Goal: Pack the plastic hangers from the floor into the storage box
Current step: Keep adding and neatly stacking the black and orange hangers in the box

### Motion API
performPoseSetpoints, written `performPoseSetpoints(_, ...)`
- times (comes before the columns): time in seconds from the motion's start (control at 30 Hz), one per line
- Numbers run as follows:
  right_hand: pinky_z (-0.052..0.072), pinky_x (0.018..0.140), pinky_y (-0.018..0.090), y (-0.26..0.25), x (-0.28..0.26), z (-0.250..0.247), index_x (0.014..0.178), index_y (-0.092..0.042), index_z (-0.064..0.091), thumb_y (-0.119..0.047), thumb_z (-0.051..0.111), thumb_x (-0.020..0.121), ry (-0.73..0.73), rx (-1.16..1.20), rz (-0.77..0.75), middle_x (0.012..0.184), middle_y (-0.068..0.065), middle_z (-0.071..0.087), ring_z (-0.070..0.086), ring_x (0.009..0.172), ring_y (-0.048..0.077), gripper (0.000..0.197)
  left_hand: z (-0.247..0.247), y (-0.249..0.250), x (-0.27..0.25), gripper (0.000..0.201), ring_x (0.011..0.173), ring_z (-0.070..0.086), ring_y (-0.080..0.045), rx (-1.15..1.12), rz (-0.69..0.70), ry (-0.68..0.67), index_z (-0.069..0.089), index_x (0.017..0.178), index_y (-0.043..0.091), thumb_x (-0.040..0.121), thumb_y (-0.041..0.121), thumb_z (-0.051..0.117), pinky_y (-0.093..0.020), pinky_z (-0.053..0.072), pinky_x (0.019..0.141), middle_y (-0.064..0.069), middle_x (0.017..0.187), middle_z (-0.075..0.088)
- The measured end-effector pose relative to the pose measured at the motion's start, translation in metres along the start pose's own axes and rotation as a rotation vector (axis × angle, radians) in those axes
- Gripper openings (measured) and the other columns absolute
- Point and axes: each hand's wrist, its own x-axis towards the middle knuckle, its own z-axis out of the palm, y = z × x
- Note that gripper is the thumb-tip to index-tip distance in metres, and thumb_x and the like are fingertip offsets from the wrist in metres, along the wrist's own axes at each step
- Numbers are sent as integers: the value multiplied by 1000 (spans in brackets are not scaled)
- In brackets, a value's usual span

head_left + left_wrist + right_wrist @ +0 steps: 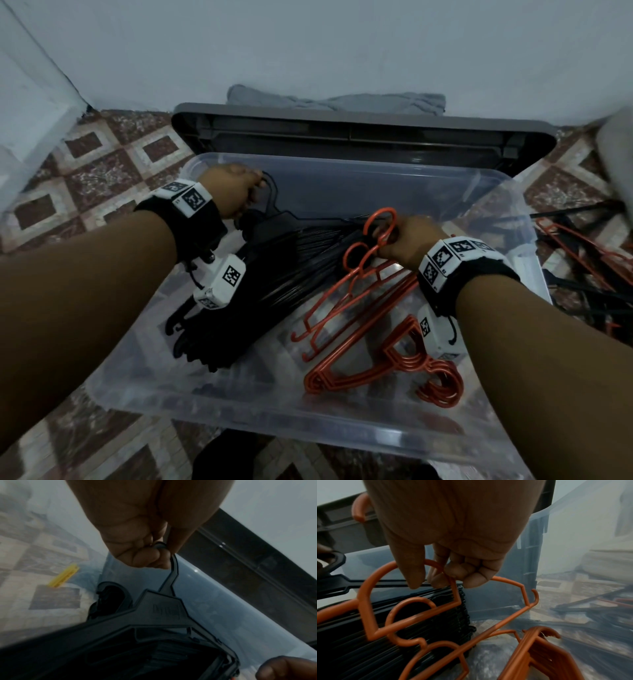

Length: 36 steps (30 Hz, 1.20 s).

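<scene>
A clear plastic storage box (513,212) stands on the tiled floor. Inside it, on the left, lies a stack of black hangers (260,291). My left hand (236,192) grips the hook of a black hanger (163,605) at the box's far left corner. My right hand (400,243) pinches the hook of an orange hanger (373,601) over the middle of the box. More orange hangers (346,301) lean beside it, and a bundle of orange hangers (404,363) lies at the front right.
The box's dark lid (359,137) leans against the wall behind it, with grey cloth (335,101) above. Loose black and orange hangers (582,246) lie on the floor to the right. A yellow clip (65,576) shows on the box's left side.
</scene>
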Motion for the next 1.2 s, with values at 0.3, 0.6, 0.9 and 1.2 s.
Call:
performPoseSetpoints(0.3, 44, 73, 26, 0, 0, 4, 93, -24, 67, -24, 75, 82, -8, 8, 15, 91, -1, 68, 60, 80, 15, 14, -4, -33, 6, 13, 75, 54, -29, 322, -41, 97, 50, 81, 23, 93, 23, 55, -36, 47, 73, -6, 85, 58)
performPoseSetpoints(0.6, 45, 75, 25, -17, -2, 11, 106, -26, 70, -27, 71, 83, -82, -56, -91, 96, -1, 70, 64, 88, 20, 22, 64, -70, -31, 128, 144, 14, -45, 1125, 210, -293, -9, 150, 39, 55, 83, 64, -60, 34, 108, -13, 161, -5)
performPoseSetpoints(0.9, 50, 75, 27, -5, 5, 9, 85, -31, 62, -19, 78, 74, -57, 46, -58, 86, -4, 68, 65, 85, 19, 23, 69, -70, -43, 131, 132, 37, -52, 1172, -61, -206, -19, 152, 23, 65, 77, 64, -52, 39, 104, -29, 157, -13)
performPoseSetpoints(1.2, 50, 60, 12, 1, -6, -4, 82, -26, 72, -13, 74, 80, -97, 211, -85, 80, -5, 74, 68, 69, 6, 14, 112, -20, -47, 39, 105, 54, -34, 993, 690, -192, 52, 121, 13, 87, 32, 56, -42, 45, 91, -12, 114, 52)
